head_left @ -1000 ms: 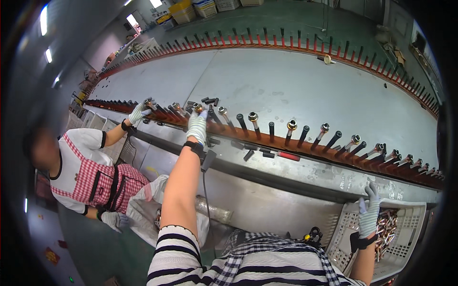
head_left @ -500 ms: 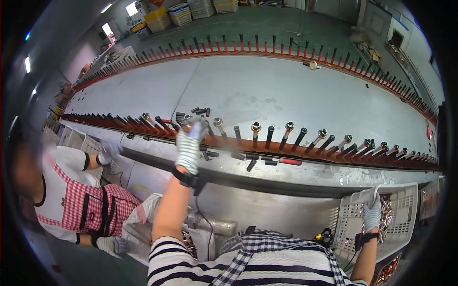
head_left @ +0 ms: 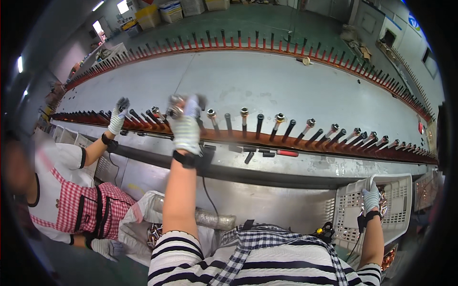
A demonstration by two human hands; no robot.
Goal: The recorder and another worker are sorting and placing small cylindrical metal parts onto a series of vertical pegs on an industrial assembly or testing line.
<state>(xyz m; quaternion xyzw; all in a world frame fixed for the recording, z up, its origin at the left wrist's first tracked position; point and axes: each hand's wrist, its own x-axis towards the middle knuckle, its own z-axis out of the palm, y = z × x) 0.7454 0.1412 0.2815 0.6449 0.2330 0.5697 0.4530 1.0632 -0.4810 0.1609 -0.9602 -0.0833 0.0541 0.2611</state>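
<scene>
My left hand (head_left: 187, 121), in a striped knit glove, is above the near row of upright rods. A shiny metal fitting (head_left: 176, 106) shows at its fingers, which look closed on it, though motion blurs both. To the right, rods with metal fittings on top (head_left: 279, 117) alternate with bare black-tipped rods (head_left: 260, 125). My right hand (head_left: 371, 198), gloved too, is at the inner side of a white plastic crate (head_left: 398, 183). Small shiny metal parts (head_left: 383, 202) lie beside it in the crate. The right fingertips are too small and unclear to read.
A co-worker's gloved hand (head_left: 117, 117) reaches over the rods at left. Black sleeves and a red-and-black rod (head_left: 287, 153) lie on the table ledge. Another rod row (head_left: 248, 43) lines the table's far edge. A white sack (head_left: 126, 229) of metal parts stands at lower left.
My left hand has lifted off the rod row, and a metal fitting now shows at its fingers. My right hand has moved farther up the crate's side. The co-worker's hand has risen to the rods.
</scene>
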